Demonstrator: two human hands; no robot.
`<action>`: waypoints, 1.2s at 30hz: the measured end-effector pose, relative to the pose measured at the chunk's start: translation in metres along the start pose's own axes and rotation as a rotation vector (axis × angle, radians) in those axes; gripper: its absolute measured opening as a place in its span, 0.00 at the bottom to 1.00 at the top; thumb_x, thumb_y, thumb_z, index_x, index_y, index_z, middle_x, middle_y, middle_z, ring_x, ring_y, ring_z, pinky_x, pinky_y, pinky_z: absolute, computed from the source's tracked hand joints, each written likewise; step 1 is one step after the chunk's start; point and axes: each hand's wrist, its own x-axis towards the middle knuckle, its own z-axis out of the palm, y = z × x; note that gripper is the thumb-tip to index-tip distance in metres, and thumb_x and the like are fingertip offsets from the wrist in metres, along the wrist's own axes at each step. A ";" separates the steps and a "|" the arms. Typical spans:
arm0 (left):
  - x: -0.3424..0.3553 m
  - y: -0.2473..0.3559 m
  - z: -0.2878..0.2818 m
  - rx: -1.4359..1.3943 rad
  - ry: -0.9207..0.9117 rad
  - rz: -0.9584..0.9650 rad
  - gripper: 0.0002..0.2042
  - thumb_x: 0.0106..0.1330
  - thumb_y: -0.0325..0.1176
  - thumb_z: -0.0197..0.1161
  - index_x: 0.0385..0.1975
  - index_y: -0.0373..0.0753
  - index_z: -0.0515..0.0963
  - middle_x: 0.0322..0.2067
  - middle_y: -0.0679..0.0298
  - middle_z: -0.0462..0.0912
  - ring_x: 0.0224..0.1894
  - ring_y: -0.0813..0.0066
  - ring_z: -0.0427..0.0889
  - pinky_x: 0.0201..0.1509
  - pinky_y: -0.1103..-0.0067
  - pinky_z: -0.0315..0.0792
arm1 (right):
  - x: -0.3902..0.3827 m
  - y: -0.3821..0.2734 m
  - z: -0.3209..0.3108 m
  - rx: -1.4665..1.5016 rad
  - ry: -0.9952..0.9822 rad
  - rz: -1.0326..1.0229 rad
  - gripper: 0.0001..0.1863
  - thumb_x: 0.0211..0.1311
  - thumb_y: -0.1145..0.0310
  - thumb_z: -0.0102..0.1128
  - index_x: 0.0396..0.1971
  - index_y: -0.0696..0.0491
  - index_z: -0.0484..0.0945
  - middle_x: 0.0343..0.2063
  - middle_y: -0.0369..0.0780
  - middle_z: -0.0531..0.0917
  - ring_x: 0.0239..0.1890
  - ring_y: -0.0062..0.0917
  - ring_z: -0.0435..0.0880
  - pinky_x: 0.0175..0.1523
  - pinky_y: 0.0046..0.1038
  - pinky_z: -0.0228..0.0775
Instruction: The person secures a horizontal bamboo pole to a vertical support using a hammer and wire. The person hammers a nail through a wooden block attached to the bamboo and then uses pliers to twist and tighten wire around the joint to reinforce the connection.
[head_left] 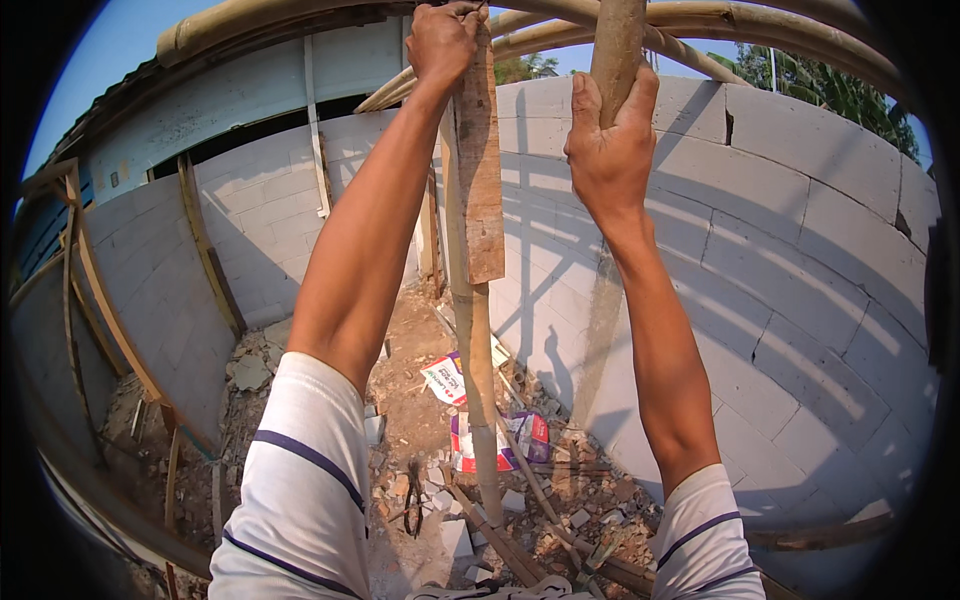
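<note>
Pole (619, 45) rises from clasping right hand (612, 160); left hand (442, 42) curled beside plank (483, 180), grasp unclear

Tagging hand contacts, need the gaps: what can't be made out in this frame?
All in the head view:
Whatever the left hand may pinch by the top of the plank: hidden by its fingers, close to the top edge.
Upper end of the thick round pole in the right hand: cut off by the top edge.
Part of the purple-and-white sack: behind the bamboo post.
Dark tool on the ground: too small to identify.
</note>
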 end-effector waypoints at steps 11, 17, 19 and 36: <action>-0.031 -0.030 -0.026 -0.022 -0.111 -0.168 0.54 0.40 0.68 0.77 0.63 0.34 0.69 0.52 0.41 0.77 0.53 0.53 0.80 0.49 0.65 0.77 | -0.008 -0.001 -0.022 0.020 -0.128 0.209 0.24 0.71 0.58 0.55 0.60 0.53 0.65 0.34 0.53 0.85 0.38 0.54 0.84 0.45 0.46 0.74; -0.071 -0.034 -0.060 -0.340 -0.750 -0.754 0.47 0.42 0.67 0.75 0.56 0.33 0.77 0.45 0.46 0.81 0.50 0.57 0.80 0.46 0.69 0.74 | -0.022 0.004 -0.014 0.002 -0.238 0.244 0.23 0.71 0.60 0.54 0.61 0.51 0.63 0.35 0.55 0.84 0.39 0.57 0.84 0.44 0.49 0.74; -0.080 -0.021 -0.063 -0.363 -0.832 -0.752 0.47 0.42 0.66 0.75 0.55 0.33 0.77 0.46 0.47 0.81 0.49 0.58 0.80 0.47 0.70 0.72 | -0.020 0.000 -0.010 -0.004 -0.209 0.203 0.23 0.71 0.60 0.54 0.61 0.51 0.63 0.35 0.56 0.84 0.39 0.58 0.83 0.44 0.50 0.74; -0.086 -0.015 -0.059 -0.381 -0.755 -0.553 0.38 0.46 0.58 0.77 0.53 0.38 0.78 0.40 0.57 0.84 0.40 0.68 0.83 0.38 0.74 0.76 | 0.011 -0.014 -0.013 -0.054 -0.137 0.112 0.22 0.70 0.57 0.55 0.56 0.54 0.65 0.32 0.59 0.83 0.38 0.62 0.81 0.44 0.52 0.73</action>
